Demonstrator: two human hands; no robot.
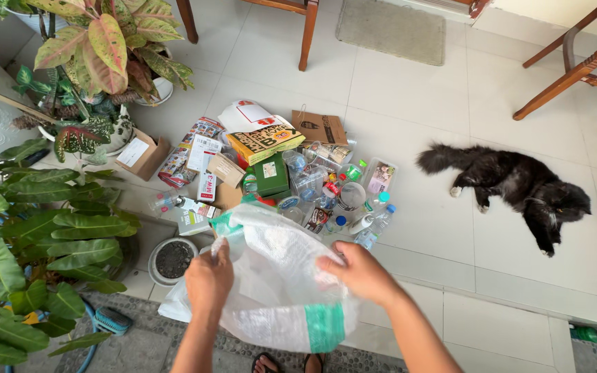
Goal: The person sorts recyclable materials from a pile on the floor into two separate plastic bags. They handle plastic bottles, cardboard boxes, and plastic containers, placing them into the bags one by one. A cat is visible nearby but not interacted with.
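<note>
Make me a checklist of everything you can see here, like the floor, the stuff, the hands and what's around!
Surface: pale tiled floor.
Job's things: white plastic sack with green band, held up.
Clutter: pile of boxes, bottles and packets on the floor.
Hands: left hand and right hand both grip the sack's edge.
Cables: nothing seen.
Surroundings: black cat lying at right; potted plants at left; wooden chair legs.

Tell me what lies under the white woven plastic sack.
The white woven plastic sack, held by the left hand and right hand, covers tiled floor and the near edge of the packaging pile; anything beneath is hidden.
</note>
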